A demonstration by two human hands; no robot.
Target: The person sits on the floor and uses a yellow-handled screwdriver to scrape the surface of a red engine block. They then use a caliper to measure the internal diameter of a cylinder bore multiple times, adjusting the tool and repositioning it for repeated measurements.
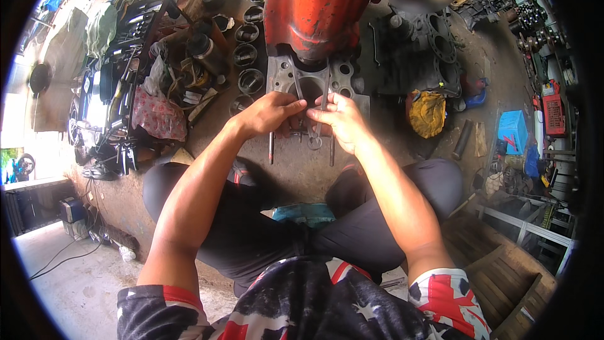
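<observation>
My left hand (274, 113) is closed, thumb and fingers pinching a slim grey metal bar (297, 79) that slants up against the engine block. Level with it on the right, my right hand (340, 119) is closed on another slim grey bar (325, 82). A small ring-shaped end (314, 143) hangs below the fingers; which bar it belongs to cannot be made out. Both hands are over the near end of a grey metal engine block (343, 69) with round bores. A worn red-painted housing (318, 9) rises above its far side. Two long rods (332, 148) point toward me.
Several round pistons (245, 55) stand in a row left of the block. Beyond them are a cluttered tool rack (119, 82) and a floral cloth (157, 116). Rightward lie another engine block (434, 44), a yellow bag (426, 113), a blue box (513, 131) and a wooden crate (503, 271).
</observation>
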